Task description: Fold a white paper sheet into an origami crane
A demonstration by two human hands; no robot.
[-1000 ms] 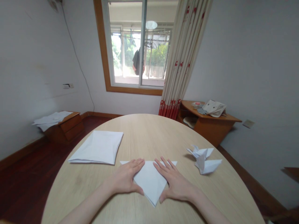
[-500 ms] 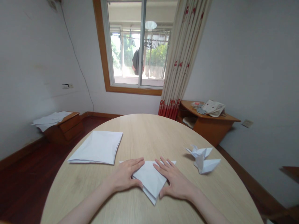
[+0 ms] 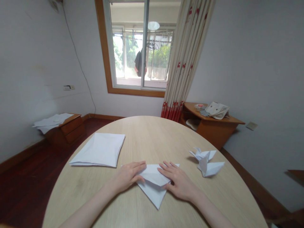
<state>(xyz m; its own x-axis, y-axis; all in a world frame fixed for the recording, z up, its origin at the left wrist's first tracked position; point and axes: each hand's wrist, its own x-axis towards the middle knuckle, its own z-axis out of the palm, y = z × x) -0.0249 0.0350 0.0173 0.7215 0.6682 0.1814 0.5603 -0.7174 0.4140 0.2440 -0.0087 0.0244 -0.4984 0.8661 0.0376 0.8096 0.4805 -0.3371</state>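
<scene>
A folded white paper [image 3: 154, 196], a downward-pointing triangle with a wide top edge, lies on the table before me. Its upper flap [image 3: 155, 174] is raised along the lower edge, leaving a gap above the layer beneath. My left hand [image 3: 129, 174] holds the left side, fingers stretched across the top and thumb at the flap's edge. On the right side, my right hand [image 3: 177, 180] has its fingers spread over the flap and its thumb by the lifted edge.
A round wooden table [image 3: 147, 133] carries a stack of white paper squares [image 3: 98, 150] at left. Two folded paper cranes [image 3: 210, 167] stand at right. Beyond the table are a corner cabinet [image 3: 213, 133], a curtain [image 3: 182, 69] and a low drawer unit [image 3: 71, 129].
The paper's upper flap has lifted from lying nearly flat, its lower tip moving away from me. Both thumbs have moved slightly up with its edge.
</scene>
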